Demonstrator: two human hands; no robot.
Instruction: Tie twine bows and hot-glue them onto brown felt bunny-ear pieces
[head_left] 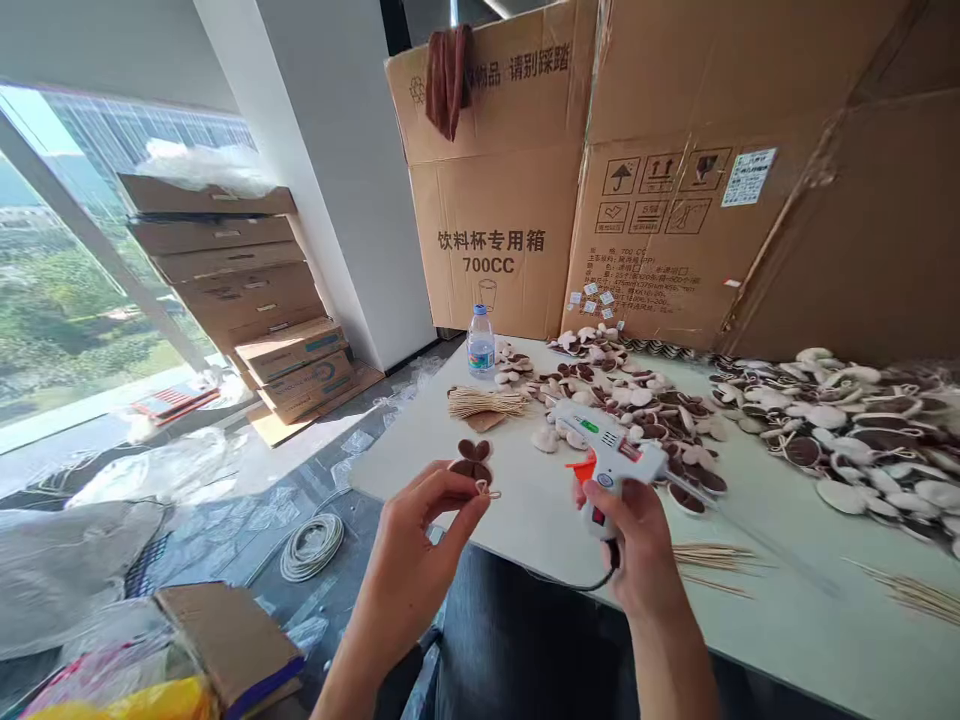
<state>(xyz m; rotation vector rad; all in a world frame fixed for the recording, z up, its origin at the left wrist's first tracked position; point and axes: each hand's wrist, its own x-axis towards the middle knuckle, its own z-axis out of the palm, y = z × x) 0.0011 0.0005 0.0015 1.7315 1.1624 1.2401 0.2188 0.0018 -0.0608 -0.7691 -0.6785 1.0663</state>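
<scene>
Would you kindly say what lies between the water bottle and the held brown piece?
In the head view, a bundle of sticks, with a flat brown scrap at its near edge, lies between the water bottle and the brown piece.

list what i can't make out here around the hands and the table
All in the head view:
- Glue gun handle: mostly hidden by the right hand.
- Brown piece: back faces away; left hand covers part of its edge.
- Right-hand pile: cut off by the picture's right edge.
- Cardboard's fine print: too small.
</scene>
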